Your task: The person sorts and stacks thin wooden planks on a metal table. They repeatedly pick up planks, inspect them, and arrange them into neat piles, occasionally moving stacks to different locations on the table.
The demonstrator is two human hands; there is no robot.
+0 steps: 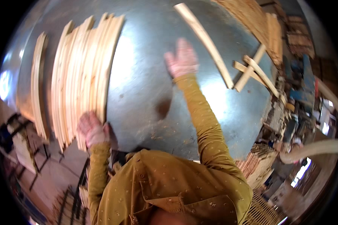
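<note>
Right hand unclenched over table (outline blurred); left hand on near ends of wooden strips, cannot tell grip

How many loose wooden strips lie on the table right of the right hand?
4: the long strip nearest the right hand, and three crossed strips farther right. More may be hidden beneath.

The right hand reaches well ahead of the left hand, both palm down.

Table left: wood strips | right: lone strip | far right: crossed pieces
</note>
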